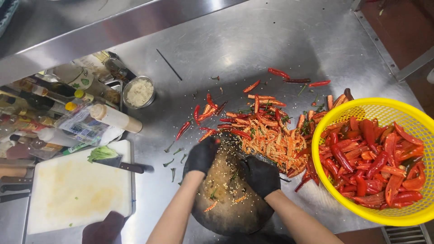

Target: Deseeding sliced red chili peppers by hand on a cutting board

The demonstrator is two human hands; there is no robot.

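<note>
Nearby, a yellow basket full of red chillies.

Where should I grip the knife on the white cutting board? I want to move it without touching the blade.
Take the knife by its dark handle, the end that pokes off the right edge of the white cutting board over the steel table. Come in from the right. The blade lies flat and points left toward the green scrap, so that side stays clear of the edge.
</note>
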